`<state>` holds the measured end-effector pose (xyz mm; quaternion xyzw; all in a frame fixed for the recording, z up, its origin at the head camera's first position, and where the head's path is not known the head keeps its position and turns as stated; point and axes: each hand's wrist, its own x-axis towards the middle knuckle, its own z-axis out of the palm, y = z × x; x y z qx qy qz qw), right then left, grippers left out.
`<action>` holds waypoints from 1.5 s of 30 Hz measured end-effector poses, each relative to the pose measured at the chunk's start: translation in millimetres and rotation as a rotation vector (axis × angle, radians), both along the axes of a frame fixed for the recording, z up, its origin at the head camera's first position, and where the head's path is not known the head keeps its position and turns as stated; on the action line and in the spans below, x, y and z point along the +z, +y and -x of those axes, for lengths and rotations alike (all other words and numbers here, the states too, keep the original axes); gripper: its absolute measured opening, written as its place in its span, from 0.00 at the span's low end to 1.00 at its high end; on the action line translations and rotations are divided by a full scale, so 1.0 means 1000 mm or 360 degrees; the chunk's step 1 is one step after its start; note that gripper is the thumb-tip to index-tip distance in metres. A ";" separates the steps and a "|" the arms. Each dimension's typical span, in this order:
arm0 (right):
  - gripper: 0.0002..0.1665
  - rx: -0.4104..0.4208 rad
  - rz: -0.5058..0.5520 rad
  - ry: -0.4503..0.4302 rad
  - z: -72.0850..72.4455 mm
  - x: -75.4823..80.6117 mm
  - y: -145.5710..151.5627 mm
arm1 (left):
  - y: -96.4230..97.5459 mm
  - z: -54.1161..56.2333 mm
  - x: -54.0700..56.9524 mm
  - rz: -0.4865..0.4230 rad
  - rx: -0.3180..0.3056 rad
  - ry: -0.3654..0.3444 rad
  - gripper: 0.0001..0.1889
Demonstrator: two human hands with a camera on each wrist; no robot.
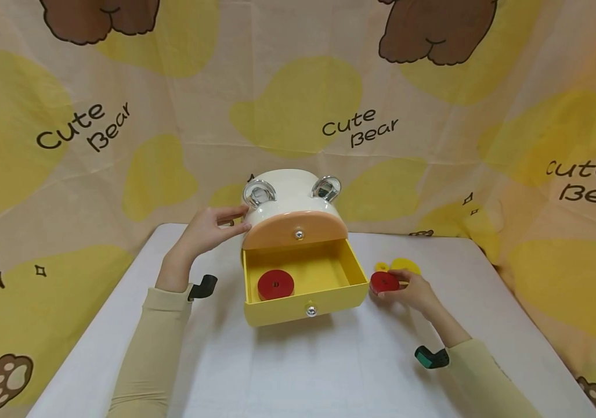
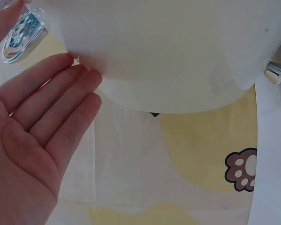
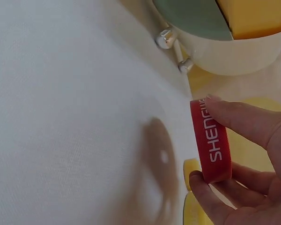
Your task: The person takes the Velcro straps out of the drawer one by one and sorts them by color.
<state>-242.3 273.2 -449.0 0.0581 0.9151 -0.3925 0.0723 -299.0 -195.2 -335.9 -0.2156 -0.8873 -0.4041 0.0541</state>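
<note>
A small animal-shaped drawer box point(image 1: 292, 194) with a white top and silver ears stands in the middle of the table. Its yellow lower drawer point(image 1: 329, 299) is pulled out, and a red disc point(image 1: 271, 295) with a centre hole lies in the drawer's left part. My left hand point(image 1: 209, 229) rests its fairly straight fingers against the box's left side; in the left wrist view those fingers point(image 2: 70, 101) meet the white shell. Right of the drawer, my right hand point(image 1: 410, 290) pinches a second red disc point(image 3: 210, 140), its edge lettered in white, between thumb and fingers.
Beyond the right hand lie a yellow disc point(image 1: 406, 266) and a smaller yellow disc point(image 1: 382, 266). The orange upper drawer point(image 1: 277, 233) is closed. A white cloth covers the table point(image 1: 298, 371), and a printed fabric backdrop point(image 1: 198, 116) stands behind it.
</note>
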 end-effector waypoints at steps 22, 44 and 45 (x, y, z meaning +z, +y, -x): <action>0.48 -0.0086 -0.0059 0.0039 -0.001 -0.022 -0.003 | 0.000 0.000 0.000 0.0018 0.0006 0.0002 0.32; 0.47 -0.0079 -0.0130 0.0051 -0.004 -0.020 -0.002 | 0.000 0.002 -0.001 -0.0011 0.0002 0.0024 0.32; 0.47 -0.0084 -0.0126 0.0050 -0.004 -0.020 -0.002 | 0.000 0.002 -0.001 -0.0012 0.0003 0.0023 0.32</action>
